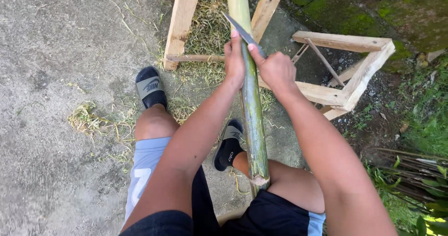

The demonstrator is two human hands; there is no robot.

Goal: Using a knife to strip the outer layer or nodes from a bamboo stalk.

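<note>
Gripping bamboo pole point(252, 110) w/ both hands | R hand point(276, 70) on knife point(242, 32)

I see a green bamboo pole point(252, 105) between my hands, skin smooth and slightly glossy, cut end near me pale and fibrous. Knife blade point(243, 32) above the hands: dull grey metal. Wooden frames point(347, 72) beyond: raw, rough-sawn, unpainted. Concrete ground point(51, 54) to the left: matt, gritty. Slides point(150, 87) look like matt rubber.
</note>
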